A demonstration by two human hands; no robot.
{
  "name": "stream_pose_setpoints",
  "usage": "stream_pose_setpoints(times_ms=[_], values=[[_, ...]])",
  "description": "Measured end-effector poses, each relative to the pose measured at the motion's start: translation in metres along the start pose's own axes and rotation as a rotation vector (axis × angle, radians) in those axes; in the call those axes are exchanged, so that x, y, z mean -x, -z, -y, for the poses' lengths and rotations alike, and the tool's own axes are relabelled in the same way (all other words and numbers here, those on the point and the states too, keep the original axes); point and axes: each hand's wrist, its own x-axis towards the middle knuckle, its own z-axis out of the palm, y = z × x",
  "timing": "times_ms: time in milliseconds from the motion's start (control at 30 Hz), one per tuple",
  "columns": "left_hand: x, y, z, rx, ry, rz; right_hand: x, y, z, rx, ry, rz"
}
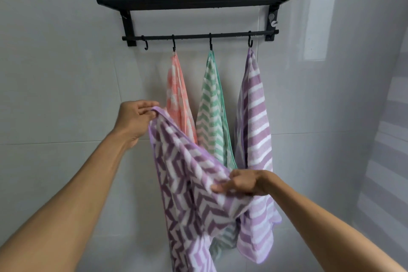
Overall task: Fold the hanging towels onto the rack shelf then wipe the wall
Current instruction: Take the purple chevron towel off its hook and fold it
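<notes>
While both hands, left hand (138, 115) and right hand (244, 183), pinch the unhooked dark purple towel (189, 183) below the rack shelf (198, 1), three towels remain hanging; folding and wall wiping are outstanding.

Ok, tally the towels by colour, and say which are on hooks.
Dark purple towel: 1, off the hooks, held by the left hand and right hand
Pink towel: 1, on a hook
Green towel: 1, on a hook
Light purple towel: 1, on a hook
Total: 4
</notes>
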Motion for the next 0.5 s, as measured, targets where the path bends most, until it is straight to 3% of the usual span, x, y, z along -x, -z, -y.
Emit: stream_pose_setpoints(times_ms=[67, 133, 200, 400, 433, 500], values=[[-0.004, 0.015, 0.011, -0.092, -0.005, -0.003, 0.005, 0.004, 0.003, 0.287, -0.120, -0.017], [-0.003, 0.023, 0.024, -0.177, 0.006, -0.007, 0.006, 0.019, 0.015, 0.650, -0.204, -0.124], [0.002, 0.027, 0.037, -0.239, 0.034, -0.055, 0.010, 0.040, 0.033, 0.861, -0.208, -0.284], [-0.002, 0.034, 0.041, -0.300, 0.043, -0.211, 0.030, 0.073, 0.077, 0.922, -0.011, -0.889], [-0.006, 0.035, 0.037, -0.299, 0.039, -0.242, 0.030, 0.075, 0.081, 0.933, 0.009, -0.892], [-0.012, 0.037, 0.031, -0.299, 0.048, -0.274, 0.029, 0.077, 0.088, 0.929, -0.001, -0.705]])
